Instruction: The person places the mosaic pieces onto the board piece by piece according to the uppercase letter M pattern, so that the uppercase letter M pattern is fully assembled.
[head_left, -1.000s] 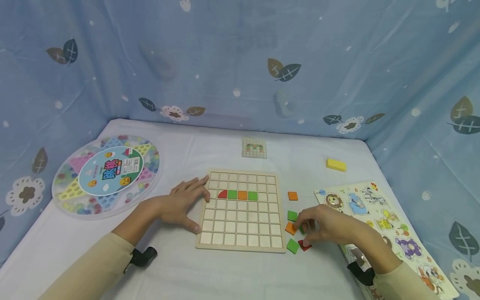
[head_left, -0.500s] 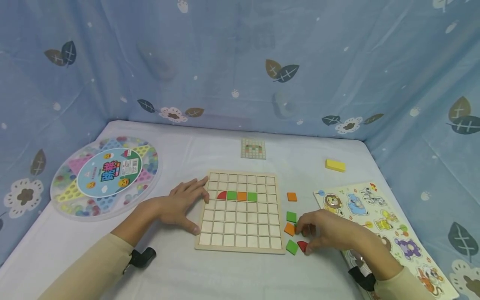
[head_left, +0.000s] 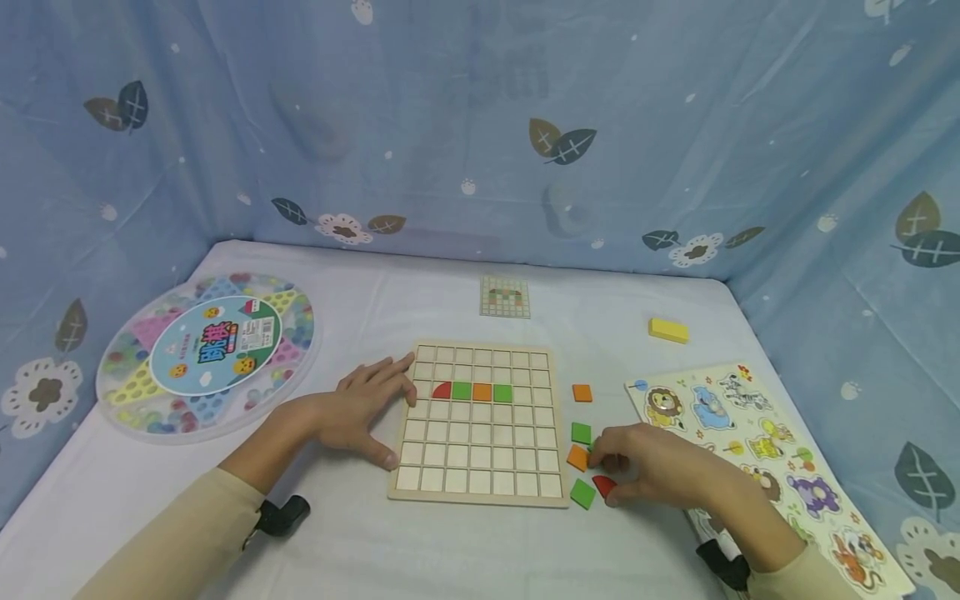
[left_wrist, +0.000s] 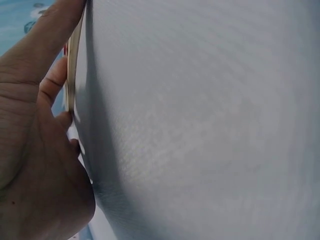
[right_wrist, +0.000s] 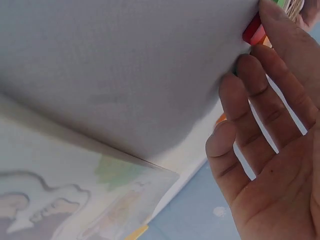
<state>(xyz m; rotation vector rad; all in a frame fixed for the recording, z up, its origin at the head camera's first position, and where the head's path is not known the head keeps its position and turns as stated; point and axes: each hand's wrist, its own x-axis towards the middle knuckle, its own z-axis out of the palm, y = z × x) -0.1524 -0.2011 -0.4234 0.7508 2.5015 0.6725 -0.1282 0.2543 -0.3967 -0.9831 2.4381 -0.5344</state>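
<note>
A square wooden grid board [head_left: 480, 437] lies mid-table. One of its rows carries a red quarter-round tile [head_left: 443, 390], then green, orange and green square tiles. My left hand [head_left: 352, 417] rests at the board's left edge, fingers spread and thumb near the lower corner. My right hand [head_left: 652, 467] is low over loose tiles right of the board. Its thumb touches a red quarter-round tile [head_left: 604, 486], also seen as the red tile [right_wrist: 254, 31] in the right wrist view. The other fingers bend loosely beside an orange tile [head_left: 578, 457] and partly hide a green one.
Green tiles [head_left: 581, 432] [head_left: 582, 493] and an orange tile [head_left: 582, 392] lie near the board. A pattern card [head_left: 505, 297] is behind it. A yellow block [head_left: 668, 331] and animal puzzle board [head_left: 750, 442] are right; a round game box [head_left: 210, 358] is left.
My right hand has shifted slightly, and the red tile under its thumb has turned and slid a little. The left hand stays at the board's edge.
</note>
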